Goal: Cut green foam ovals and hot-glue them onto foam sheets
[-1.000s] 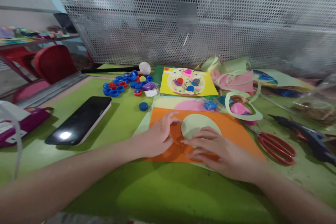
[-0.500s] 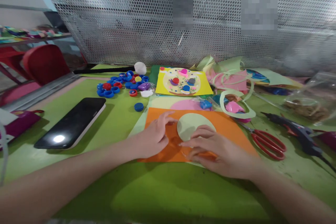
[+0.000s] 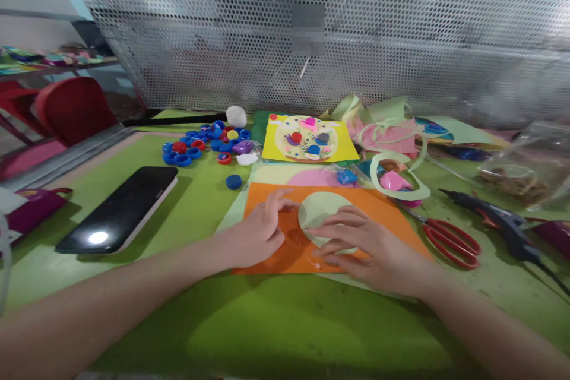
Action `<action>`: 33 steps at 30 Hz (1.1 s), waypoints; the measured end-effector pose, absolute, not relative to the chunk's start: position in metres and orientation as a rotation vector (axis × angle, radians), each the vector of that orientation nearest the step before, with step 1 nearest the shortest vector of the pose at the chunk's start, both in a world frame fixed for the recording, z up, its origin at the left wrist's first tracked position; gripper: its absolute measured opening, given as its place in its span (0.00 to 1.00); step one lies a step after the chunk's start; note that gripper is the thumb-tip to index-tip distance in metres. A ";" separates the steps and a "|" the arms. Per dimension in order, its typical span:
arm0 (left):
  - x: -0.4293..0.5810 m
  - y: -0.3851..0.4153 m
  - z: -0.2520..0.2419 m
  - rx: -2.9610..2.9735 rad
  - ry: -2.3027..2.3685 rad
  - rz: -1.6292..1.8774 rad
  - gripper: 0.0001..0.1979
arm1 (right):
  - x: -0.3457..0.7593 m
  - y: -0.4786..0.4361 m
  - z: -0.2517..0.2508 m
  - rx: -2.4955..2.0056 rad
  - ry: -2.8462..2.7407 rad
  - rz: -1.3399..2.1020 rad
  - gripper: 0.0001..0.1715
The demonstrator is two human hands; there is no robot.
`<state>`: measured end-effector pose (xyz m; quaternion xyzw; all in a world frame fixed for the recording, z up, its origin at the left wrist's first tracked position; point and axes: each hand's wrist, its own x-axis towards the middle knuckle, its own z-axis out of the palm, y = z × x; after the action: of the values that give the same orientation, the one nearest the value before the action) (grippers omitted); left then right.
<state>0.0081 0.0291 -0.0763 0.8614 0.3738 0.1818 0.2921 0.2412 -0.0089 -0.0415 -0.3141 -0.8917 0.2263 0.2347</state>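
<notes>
An orange sheet of paper lies on the green table in front of me, with a pale green paper circle on it. My left hand rests on the sheet's left part, fingers bent and apart, the fingertips close to the circle's left edge. Over the circle's lower right part spreads my right hand, its fingers apart and covering some of the paper. Neither hand has anything visible in its grasp. A small clear, shiny spot shows on the orange paper near my right fingertips.
Behind the sheet lies a yellow decorated card. Bottle caps and a phone are to the left. Red-handled scissors, a glue gun and paper offcuts lie to the right. A perforated metal panel stands behind.
My right hand has shifted slightly up and right over the circle, its fingers a little more spread. My left hand stays nearly in place. The whole view has moved slightly.
</notes>
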 end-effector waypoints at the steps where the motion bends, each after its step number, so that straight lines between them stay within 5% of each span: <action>1: 0.008 0.029 -0.077 2.299 0.995 0.486 0.33 | 0.241 -0.009 -0.042 -0.874 -2.463 0.620 0.22; 7: 0.007 0.030 -0.078 2.291 0.964 0.542 0.33 | 0.241 -0.010 -0.040 -0.856 -2.527 0.668 0.17; 13: 0.008 0.029 -0.077 2.268 0.989 0.529 0.33 | 0.240 -0.010 -0.044 -0.970 -2.509 0.621 0.28; 19: 0.009 0.029 -0.076 2.306 0.971 0.528 0.33 | 0.228 -0.020 -0.049 -0.932 -2.626 0.291 0.20; 25: 0.009 0.029 -0.075 2.322 0.978 0.515 0.33 | 0.224 -0.025 -0.057 -1.199 -2.421 0.601 0.26; 33: 0.007 0.030 -0.079 2.368 1.002 0.484 0.32 | 0.234 -0.017 -0.045 -1.251 -2.098 0.505 0.24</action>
<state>0.0070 0.0300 -0.0789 0.8741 0.3697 0.1788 0.2595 0.2336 -0.0174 -0.0448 -0.4756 -0.7975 0.1918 0.3180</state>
